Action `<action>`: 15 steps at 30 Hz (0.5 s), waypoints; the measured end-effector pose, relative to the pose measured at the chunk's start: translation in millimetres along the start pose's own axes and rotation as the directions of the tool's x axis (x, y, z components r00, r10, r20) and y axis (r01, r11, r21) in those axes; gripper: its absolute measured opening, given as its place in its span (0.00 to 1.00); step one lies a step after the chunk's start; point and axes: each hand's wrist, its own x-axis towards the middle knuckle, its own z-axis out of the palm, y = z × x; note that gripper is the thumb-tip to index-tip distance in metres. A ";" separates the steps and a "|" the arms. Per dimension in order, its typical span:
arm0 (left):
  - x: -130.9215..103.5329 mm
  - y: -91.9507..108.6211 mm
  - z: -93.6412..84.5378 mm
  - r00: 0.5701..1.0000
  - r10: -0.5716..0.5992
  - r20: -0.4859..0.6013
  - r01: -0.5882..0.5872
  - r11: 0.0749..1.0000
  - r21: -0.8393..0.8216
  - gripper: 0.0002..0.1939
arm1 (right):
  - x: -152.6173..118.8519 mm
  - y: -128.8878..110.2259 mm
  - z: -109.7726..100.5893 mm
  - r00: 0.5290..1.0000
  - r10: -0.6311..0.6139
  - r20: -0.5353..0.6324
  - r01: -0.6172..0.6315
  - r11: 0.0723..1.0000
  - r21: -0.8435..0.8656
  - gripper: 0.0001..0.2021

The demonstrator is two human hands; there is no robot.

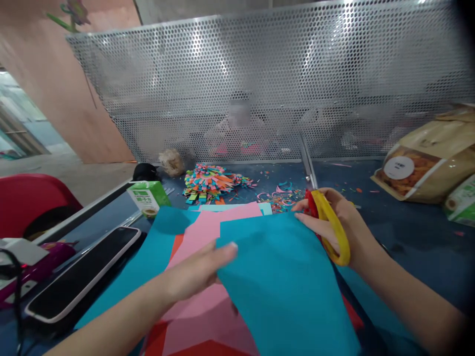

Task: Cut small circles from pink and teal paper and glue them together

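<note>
My right hand (pixel 343 222) grips a pair of scissors (pixel 328 222) with yellow and red handles; the blades point up and away. Its thumb and fingertips also meet the upper right corner of a blue sheet of paper (pixel 278 272). At that sheet's left edge is my left hand (pixel 200 267), slightly blurred, with the thumb in front of the paper and the other fingers partly hidden behind it. Beneath lie pink paper (pixel 200 247), orange-red paper (pixel 156 338) and another blue sheet (pixel 141 257).
A heap of colourful fringed paper strips (pixel 211 183) and loose scraps (pixel 282 200) lie behind the sheets. To the left are a phone (pixel 85 272) and a green drink carton (pixel 148 198). A snack bag (pixel 426 158) stands right. A perforated metal screen (pixel 260 64) borders the table; a person sits beyond.
</note>
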 end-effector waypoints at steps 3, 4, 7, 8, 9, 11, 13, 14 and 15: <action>-2.6 -3.0 7.9 0.997 -0.046 0.064 0.042 0.998 0.054 0.22 | -7.0 -1.6 5.5 1.000 -0.026 0.017 0.026 0.999 0.028 0.22; -3.3 -2.7 8.4 0.999 -0.031 0.033 0.028 0.996 0.085 0.21 | -9.4 -1.9 6.0 0.999 -0.035 0.011 0.034 0.998 0.044 0.21; -3.0 0.1 2.0 0.991 0.000 -0.132 0.019 0.989 0.144 0.18 | -12.3 -2.7 2.2 0.999 -0.052 0.007 0.051 0.992 0.116 0.15; -2.3 1.3 -1.8 0.984 -0.013 -0.178 0.041 0.987 0.154 0.17 | -11.5 -2.9 -0.3 0.998 -0.058 0.010 0.056 0.988 0.145 0.15; -1.5 2.4 -5.8 0.976 -0.029 -0.218 0.064 0.986 0.156 0.17 | -10.0 -2.9 -3.1 0.998 -0.060 0.014 0.057 0.984 0.170 0.15; 0.1 4.0 -12.9 0.957 -0.043 -0.287 0.083 0.988 0.128 0.18 | -6.2 -2.0 -7.8 0.999 -0.037 0.029 0.030 0.979 0.201 0.18; 0.9 4.5 -17.7 0.937 -0.025 -0.348 0.054 0.996 0.073 0.20 | -3.6 0.4 -10.1 0.996 0.036 0.076 -0.050 0.981 0.188 0.18; 0.9 4.5 -19.2 0.932 -0.019 -0.361 0.037 0.998 0.041 0.21 | -3.6 2.0 -10.2 0.990 0.084 0.115 -0.102 0.981 0.167 0.17; 0.7 4.3 -20.1 0.932 -0.014 -0.362 0.019 1.000 0.011 0.23 | -4.5 3.4 -9.8 0.980 0.127 0.153 -0.149 0.979 0.141 0.17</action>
